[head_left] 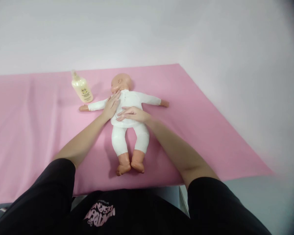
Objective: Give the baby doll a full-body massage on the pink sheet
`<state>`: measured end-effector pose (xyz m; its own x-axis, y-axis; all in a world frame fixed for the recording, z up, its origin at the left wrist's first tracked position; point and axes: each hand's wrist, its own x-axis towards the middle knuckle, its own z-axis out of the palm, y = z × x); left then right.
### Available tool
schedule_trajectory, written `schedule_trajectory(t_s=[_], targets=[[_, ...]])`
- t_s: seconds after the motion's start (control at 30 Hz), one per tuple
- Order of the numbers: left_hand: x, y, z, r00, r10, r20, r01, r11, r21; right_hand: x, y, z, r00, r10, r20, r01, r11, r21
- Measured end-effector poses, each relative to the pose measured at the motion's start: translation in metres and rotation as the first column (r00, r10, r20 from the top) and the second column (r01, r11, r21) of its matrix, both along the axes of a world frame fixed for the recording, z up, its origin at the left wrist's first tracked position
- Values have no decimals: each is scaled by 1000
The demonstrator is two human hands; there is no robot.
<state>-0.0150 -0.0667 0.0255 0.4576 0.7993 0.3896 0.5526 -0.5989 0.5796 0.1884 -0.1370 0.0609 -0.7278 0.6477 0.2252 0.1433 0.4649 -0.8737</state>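
Note:
A baby doll (129,130) in a white suit lies on its back on the pink sheet (198,130), arms spread out, head towards the far wall. My left hand (111,105) rests flat on the doll's chest near its shoulder, fingers pointing up to the chin. My right hand (132,114) lies flat across the doll's belly, fingers pointing left. Neither hand grips anything.
A pale yellow bottle (82,88) stands on the sheet just left of the doll's head, close to its outstretched arm. A white wall rises behind. The sheet's right edge runs diagonally, with grey floor (259,202) beyond it.

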Motion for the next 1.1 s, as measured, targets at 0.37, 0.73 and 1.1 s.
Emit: schedule_trajectory(t_s=[0.37,0.73,1.1], targets=[[25,-28,20,953,3,-302,-12,999,-29,-3,1,-1,984,-33,-177,-19,958,-285],[36,-49,44,879,-198,-433,184,980,-74,1,8,-20,735,-555,-390,458,830,-320],[45,-68,48,804,-404,-436,415,907,-75,6,3,-23,582,-767,-269,809,581,94]])
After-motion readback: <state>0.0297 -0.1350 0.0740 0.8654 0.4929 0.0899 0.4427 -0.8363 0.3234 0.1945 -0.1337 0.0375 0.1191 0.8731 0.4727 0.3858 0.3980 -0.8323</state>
